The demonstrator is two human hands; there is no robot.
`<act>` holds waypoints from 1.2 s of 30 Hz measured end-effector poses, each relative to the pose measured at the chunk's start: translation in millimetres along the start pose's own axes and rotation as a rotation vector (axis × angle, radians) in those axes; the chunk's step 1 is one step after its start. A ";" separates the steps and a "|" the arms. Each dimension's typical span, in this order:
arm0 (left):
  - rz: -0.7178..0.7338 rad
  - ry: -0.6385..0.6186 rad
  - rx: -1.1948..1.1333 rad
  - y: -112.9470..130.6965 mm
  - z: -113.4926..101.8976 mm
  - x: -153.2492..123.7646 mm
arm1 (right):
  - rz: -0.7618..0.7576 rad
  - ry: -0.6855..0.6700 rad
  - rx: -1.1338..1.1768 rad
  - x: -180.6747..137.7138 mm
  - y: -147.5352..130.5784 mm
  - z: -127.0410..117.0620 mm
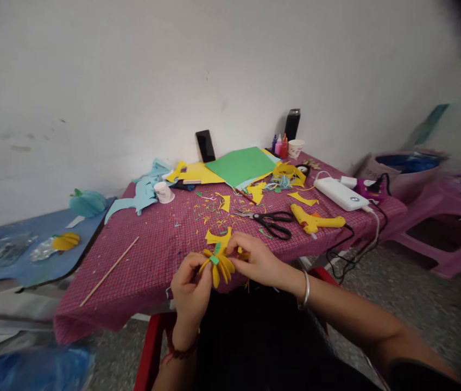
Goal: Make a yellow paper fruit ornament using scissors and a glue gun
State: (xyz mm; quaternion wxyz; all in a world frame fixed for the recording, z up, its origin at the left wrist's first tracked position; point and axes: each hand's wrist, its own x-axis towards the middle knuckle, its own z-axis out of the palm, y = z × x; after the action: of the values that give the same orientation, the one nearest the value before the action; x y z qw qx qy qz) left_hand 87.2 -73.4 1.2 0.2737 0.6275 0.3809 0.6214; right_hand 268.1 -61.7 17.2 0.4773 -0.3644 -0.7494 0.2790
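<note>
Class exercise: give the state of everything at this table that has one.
Left grip: pinching yellow craft
Right grip: touching it
Scissors: lying flat
Glue gun: on its side
Phone: leaning upright, screen dark
Small bottles: upright
Flask: upright
Far cup: upright
Near cup: apparently upside down
White device: cable attached
Stick: lying flat

Your only view looks from your head, forward and down: your left hand (191,288) and right hand (257,259) sit close below, the table (152,252) spreads ahead, the wall (132,81) backs it, and floor (377,309) shows low on both sides.
</note>
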 end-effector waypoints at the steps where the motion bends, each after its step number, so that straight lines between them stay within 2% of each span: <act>1: -0.037 0.021 -0.021 -0.4 0.4 -1.0 | 0.005 0.003 0.012 -0.6 0.2 1.1; 3: -0.107 0.042 -0.063 -1.1 0.5 -2.6 | 0.022 0.010 0.028 -2.1 -0.2 2.9; 5: -0.149 0.006 -0.082 -1.4 -0.1 -3.1 | 0.053 0.012 0.056 -3.6 -1.8 3.9; 9: -0.173 -0.058 -0.053 -0.8 -3.0 -0.8 | 0.062 -0.010 0.110 -4.3 -7.0 3.2; 16: -0.195 -0.177 -0.083 0.4 -8.8 6.3 | 0.029 -0.006 0.072 -2.4 -10.1 2.3; 23: -0.192 -0.141 -0.046 5.3 -6.2 12.3 | -0.020 0.003 0.055 -2.7 -8.7 3.0; 28: -0.206 -0.154 -0.130 11.4 -1.1 18.1 | 0.063 -0.016 0.157 -2.7 -9.7 3.7; 33: -0.234 -0.148 -0.066 16.6 3.5 22.2 | 0.150 -0.051 0.261 -3.7 -11.2 7.0; 36: -0.236 -0.094 -0.018 17.3 4.8 22.6 | 0.196 -0.060 0.325 -3.0 -11.9 8.7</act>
State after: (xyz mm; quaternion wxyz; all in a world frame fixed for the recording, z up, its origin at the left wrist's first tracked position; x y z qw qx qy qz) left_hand 92.9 -64.0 27.9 0.3680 0.6042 0.4333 0.5583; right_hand 257.6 -71.6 21.4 0.4781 -0.3451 -0.6692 0.4523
